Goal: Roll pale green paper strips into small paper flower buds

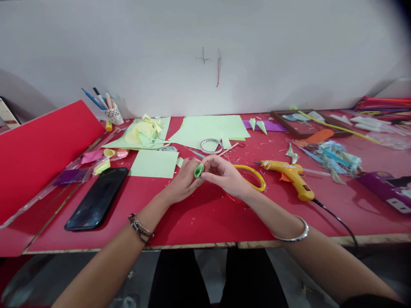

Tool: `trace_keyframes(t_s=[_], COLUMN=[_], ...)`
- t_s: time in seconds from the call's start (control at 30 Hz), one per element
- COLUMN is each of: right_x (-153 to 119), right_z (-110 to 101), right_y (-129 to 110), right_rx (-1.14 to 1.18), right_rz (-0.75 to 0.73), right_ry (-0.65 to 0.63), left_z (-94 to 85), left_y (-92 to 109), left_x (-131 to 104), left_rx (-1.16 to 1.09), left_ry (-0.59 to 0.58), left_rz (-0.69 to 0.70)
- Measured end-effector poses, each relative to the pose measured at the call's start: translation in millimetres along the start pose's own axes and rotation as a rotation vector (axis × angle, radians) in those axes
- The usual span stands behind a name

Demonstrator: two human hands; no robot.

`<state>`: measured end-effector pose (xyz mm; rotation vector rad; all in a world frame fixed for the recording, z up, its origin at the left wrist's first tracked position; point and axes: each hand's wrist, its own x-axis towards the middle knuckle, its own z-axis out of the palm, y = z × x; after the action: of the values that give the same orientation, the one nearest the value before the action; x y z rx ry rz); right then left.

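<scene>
Two pale green cones (261,127) sit formed near the back edge of the tabletop (199,229), and we seem partway through another, its green roll (198,171) pinched mid-tabletop between our curled left hand (183,180) and half-closed right hand (226,174), flat sheets (210,127) remaining.

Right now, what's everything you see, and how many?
Rolled paper: one, green, centre
Paper sheets: several, pale green, back middle
Cones: two, pale green, back
Ring: one, silvery, behind rolled paper
Loop: one, yellow, right of centre
Glue gun: one, yellow, right
Phone: one, black, front left
Board: one, red, far left
Pen cup: one, patterned white, back left
Threads: uncountable, blue and pale, right
Tray: one, brown, back right
Device: one, purple, far right
Small pieces: several, pink and yellow, left
Table: one, red, underneath
Wall: one, whitish, behind
Left hand: one, holding rolled paper
Right hand: one, touching rolled paper
</scene>
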<state>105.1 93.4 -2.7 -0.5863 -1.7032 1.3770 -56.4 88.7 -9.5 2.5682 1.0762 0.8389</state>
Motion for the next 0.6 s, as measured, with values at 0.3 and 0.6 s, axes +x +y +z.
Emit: trace_keyframes(t_s=[0.3, 0.6], right_x=[0.1, -1.5], right_z=[1.7, 4.9], right_y=[4.2, 1.1], right_rx=[-0.079, -0.135], right_rz=[0.011, 0.031], right_ry=[0.062, 0.099], left_z=[1.6, 2.0], left_y=[-1.2, 0.0], left_x=[0.6, -1.1], left_rx=[-0.001, 0.091], left_ry=[0.032, 0.004], left_rz=[-0.030, -0.061])
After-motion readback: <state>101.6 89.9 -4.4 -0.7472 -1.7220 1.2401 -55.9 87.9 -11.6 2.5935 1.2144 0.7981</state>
